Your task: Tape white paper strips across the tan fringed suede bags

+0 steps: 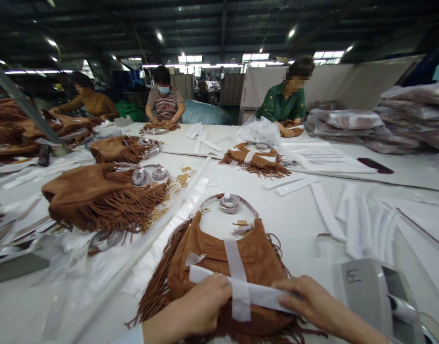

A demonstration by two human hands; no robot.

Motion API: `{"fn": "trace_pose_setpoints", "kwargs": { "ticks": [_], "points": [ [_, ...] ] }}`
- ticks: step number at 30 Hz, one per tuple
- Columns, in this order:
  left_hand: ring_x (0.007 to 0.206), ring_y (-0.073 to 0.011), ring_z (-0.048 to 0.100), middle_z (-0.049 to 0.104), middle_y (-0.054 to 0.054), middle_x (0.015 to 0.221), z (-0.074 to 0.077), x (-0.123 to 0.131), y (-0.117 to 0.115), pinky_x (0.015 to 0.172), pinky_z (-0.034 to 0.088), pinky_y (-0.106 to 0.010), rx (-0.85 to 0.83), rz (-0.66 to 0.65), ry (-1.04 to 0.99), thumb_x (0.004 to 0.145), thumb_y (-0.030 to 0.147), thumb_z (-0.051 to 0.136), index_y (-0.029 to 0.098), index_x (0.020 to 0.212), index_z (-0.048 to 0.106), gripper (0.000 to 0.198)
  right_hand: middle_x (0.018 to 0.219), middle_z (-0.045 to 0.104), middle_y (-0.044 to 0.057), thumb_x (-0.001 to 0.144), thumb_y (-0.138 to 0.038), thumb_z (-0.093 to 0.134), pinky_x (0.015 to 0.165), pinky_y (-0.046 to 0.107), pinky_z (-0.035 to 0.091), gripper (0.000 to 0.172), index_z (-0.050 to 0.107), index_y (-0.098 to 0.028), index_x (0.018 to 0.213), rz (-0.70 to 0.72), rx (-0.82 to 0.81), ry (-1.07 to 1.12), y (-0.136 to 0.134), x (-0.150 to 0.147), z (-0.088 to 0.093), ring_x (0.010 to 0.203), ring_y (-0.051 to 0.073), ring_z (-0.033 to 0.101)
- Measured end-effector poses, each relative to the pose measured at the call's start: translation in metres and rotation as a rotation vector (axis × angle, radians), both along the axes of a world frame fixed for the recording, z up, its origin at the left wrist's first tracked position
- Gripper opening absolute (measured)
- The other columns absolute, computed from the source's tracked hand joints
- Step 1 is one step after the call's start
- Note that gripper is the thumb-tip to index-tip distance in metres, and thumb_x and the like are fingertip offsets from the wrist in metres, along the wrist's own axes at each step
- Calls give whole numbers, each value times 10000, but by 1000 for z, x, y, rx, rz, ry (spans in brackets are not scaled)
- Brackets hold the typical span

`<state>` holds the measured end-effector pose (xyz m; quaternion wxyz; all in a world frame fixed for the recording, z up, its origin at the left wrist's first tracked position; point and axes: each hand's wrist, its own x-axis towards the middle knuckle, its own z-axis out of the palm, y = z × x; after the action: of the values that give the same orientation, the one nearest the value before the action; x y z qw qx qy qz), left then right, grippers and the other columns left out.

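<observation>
The only writing I can make out is a dark hand-drawn mark, something like an "E", on the side of a grey box (363, 291) at the near right edge of the desk (305, 224). I can't read it for sure, and I see no brand name on anything.

In front of the person lies a brown bag (255, 253), near and centre. It looks like soft suede, rounded at the bottom, with long fringe spilling out to the left and along the near edge. Its thin handle arches toward the far side, and a wrapped coil (229, 202) sits inside the loop. A white band (235, 267) runs down the middle of the bag's front. A paper strip (262, 296) lies across the band, so the two make a cross.

The left hand (201, 306) is closed on the left end of that strip, fingers curled over it. The right hand (309, 301) pinches the right end, thumb on top. Both rest on the bag.

To the left sits a heap of fringed bags (97, 196) of the same kind, and another one (257, 160) lies farther off. Loose white strips (363, 224) lie to the right, and a black phone (375, 165) beyond them. Three people work along the far side.
</observation>
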<state>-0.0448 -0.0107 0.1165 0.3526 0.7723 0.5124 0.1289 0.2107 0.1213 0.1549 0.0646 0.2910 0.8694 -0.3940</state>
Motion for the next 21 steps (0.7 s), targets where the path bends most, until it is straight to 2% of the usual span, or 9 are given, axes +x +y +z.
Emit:
{"fn": "trace_pose_setpoints", "kwargs": {
  "ticks": [2,4,8,11,14,17,18,19,21],
  "points": [
    [1054,-220,494,542,-77,1168,1,4,-4,884,410,-304,77,-15,103,732,51,505,205,1124,493,422,778,689,-2,882,-334,482,660,222,421,223,669,-223,833,15,29,15,-6,-16,-11,730,172,623],
    [1073,-242,474,519,-95,1195,2,6,-5,900,409,-343,138,-5,234,744,63,518,195,1065,508,347,800,702,10,875,-297,472,681,234,431,204,664,-236,846,24,98,18,-9,-27,-21,756,183,641],
    [1178,-313,407,411,-113,1374,-2,3,-2,988,340,-478,215,53,343,799,216,605,194,1024,526,240,802,712,37,866,-245,448,669,267,445,221,669,-247,859,49,249,-4,-13,-33,-37,771,209,662],
    [1028,-286,511,559,-100,1170,-11,-4,2,885,415,-437,103,59,368,839,285,591,191,1028,533,219,772,707,36,845,-207,471,663,274,451,205,672,-245,844,60,319,-28,-16,-32,-41,760,212,665],
    [925,-255,558,614,-81,1005,-20,-6,5,805,444,-379,58,18,372,875,205,502,182,997,541,131,767,690,37,882,-201,446,681,277,462,234,667,-228,811,50,361,-23,-24,-35,-37,751,198,655],
    [918,-255,575,625,-91,985,-25,-6,6,794,447,-368,73,6,378,870,171,469,176,989,542,139,931,684,52,918,-280,490,761,299,480,187,644,-224,1009,21,387,34,-38,-44,-35,857,202,645],
    [924,-258,579,628,-93,986,-26,-5,5,794,447,-367,74,5,377,867,172,467,176,989,542,143,979,677,59,883,-320,573,777,315,484,227,617,-222,1084,5,408,49,-43,-47,-38,891,216,639],
    [933,-261,583,630,-96,992,-26,-6,5,800,444,-367,73,7,374,867,177,463,178,990,543,147,997,673,65,819,-342,669,775,333,489,338,595,-216,1124,-18,444,57,-49,-51,-43,904,235,636],
    [938,-266,593,637,-96,993,-25,-8,7,802,441,-363,57,30,347,878,215,454,186,987,541,143,960,672,69,684,-332,803,734,364,493,487,588,-198,1100,-78,538,56,-59,-56,-57,859,262,633]
  ]
}}
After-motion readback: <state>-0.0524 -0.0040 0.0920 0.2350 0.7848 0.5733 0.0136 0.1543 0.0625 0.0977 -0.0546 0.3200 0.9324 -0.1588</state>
